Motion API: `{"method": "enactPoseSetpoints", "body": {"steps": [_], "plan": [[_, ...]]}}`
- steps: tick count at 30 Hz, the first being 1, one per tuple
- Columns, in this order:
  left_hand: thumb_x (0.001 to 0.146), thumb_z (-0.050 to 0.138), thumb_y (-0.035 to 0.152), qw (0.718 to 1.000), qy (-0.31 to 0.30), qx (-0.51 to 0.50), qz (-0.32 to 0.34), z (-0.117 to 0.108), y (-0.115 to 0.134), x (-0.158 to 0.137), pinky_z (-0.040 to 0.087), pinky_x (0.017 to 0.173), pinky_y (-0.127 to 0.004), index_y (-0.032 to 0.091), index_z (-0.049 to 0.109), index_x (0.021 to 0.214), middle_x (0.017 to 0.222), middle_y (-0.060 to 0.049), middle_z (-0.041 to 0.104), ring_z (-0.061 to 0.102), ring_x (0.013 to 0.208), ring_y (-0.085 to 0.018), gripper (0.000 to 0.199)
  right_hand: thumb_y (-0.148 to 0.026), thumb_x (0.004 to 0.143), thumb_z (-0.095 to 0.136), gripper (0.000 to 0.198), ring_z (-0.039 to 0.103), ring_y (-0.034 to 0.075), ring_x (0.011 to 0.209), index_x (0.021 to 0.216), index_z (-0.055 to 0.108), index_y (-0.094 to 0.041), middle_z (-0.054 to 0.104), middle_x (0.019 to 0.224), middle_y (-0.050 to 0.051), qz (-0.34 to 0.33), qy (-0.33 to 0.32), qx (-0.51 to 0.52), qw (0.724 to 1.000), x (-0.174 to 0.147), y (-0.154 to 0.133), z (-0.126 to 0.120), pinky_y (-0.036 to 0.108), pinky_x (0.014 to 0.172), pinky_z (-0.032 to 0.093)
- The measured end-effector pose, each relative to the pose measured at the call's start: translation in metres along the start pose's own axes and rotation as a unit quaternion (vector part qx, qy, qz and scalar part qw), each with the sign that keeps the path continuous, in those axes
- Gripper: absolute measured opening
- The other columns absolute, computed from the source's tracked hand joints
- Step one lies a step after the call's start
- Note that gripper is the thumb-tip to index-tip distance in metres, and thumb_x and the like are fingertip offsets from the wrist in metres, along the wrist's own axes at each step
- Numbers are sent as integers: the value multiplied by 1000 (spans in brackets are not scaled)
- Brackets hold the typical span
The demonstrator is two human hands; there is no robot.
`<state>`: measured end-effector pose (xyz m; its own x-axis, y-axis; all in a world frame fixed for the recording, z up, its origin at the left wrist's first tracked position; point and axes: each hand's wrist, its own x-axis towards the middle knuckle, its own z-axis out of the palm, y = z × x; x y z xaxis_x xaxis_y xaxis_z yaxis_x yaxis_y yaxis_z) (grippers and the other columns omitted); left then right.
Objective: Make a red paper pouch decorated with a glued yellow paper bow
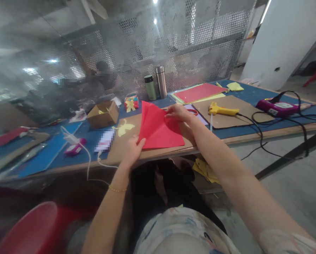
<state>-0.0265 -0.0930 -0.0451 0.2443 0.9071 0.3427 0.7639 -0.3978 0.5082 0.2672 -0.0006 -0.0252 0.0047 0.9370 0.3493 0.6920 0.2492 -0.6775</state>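
Observation:
A red sheet (160, 130) spans the space between my two hands above brown cardboard, its upper left corner raised and a crease or bend across it. At its lower left edge, my left hand (134, 146) grips it with the thumb on top. The fingers of my right hand (177, 112) pinch its upper right edge. Red scissor handles (192, 112) show just beyond my right wrist; the rest of them is hidden. To the left, a yellow cut-out bow shape (125, 127) lies on the cardboard (115, 151).
At right are a yellow glue gun (224, 110) and a purple box (277, 107) with black cables. Red and yellow sheets (200, 93), a green bottle (150, 87) and a steel flask (161, 82) stand behind. A cardboard box (102, 114) and a phone (104, 140) with a white cable are left.

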Motion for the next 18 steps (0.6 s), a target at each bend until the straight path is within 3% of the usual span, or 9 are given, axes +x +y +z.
{"method": "enactPoseSetpoints", "body": {"steps": [4,9,13,18], "plan": [[100,51,37,999,11,-46,1,-1,-1,0,54,94,-37,17,72,94,102,-10,76,69,98,-23,30,-22,78,74,14,55,18,76,67,66,-18,61,67,0,-4,5,53,999,4,1,-2,30,76,43],[97,56,38,999,12,-43,12,-1,1,-2,53,91,-37,18,70,84,96,-8,74,67,94,-22,28,-24,83,65,20,50,16,74,66,55,-21,53,68,-2,20,92,136,986,13,10,-8,31,77,44],[100,50,33,999,2,-12,33,1,5,-4,50,83,-34,19,63,72,82,-6,70,64,83,-21,34,-25,82,61,10,53,16,74,75,55,-22,56,73,-2,60,172,217,959,19,17,-9,32,75,48],[103,45,28,997,42,59,30,-7,8,8,49,82,-35,19,64,78,86,-9,72,64,82,-22,33,-22,74,65,9,61,19,69,82,61,-21,62,73,1,105,205,318,920,19,20,-9,35,66,54]]}}
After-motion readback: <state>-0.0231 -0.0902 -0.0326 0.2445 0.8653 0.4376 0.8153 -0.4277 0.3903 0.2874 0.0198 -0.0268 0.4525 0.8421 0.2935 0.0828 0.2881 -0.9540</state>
